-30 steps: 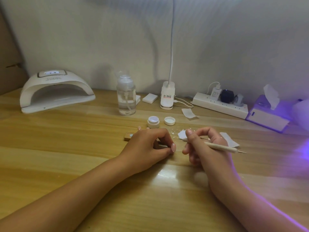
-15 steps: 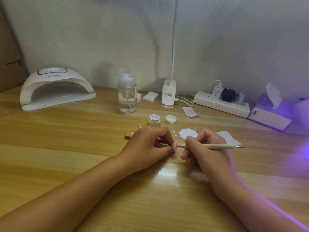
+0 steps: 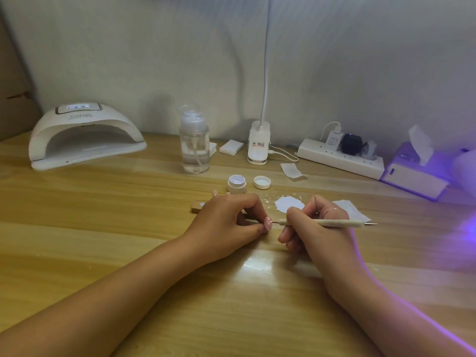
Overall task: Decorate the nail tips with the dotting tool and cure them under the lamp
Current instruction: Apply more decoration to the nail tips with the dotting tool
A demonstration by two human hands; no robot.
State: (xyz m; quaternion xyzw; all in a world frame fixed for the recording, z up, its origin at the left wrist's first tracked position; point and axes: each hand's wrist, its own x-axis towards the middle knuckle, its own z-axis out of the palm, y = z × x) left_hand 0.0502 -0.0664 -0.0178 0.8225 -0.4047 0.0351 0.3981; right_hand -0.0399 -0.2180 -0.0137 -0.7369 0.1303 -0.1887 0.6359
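My left hand (image 3: 226, 225) rests on the wooden table and pinches a thin stick that carries a pink nail tip (image 3: 268, 224). My right hand (image 3: 316, 228) grips the cream dotting tool (image 3: 334, 223) like a pen and holds it level. Its fine metal point meets the nail tip. A smear of white polish (image 3: 288, 203) lies on the table just behind my right hand. Behind that stand the open small white jar (image 3: 237, 184) and its lid (image 3: 262, 182). The white curing lamp (image 3: 85, 137) sits at the far left with its display lit.
A small wooden block (image 3: 197, 206) lies behind my left hand. A clear pump bottle (image 3: 194, 148), a desk lamp base (image 3: 258, 143), a power strip (image 3: 340, 158) and a tissue box (image 3: 414, 173) line the back. White paper (image 3: 353, 211) lies by my right hand. Purple light glows at the right.
My right hand has swung the dotting tool from the white polish smear down to the left, level with the nail tip. My left hand has stayed put.
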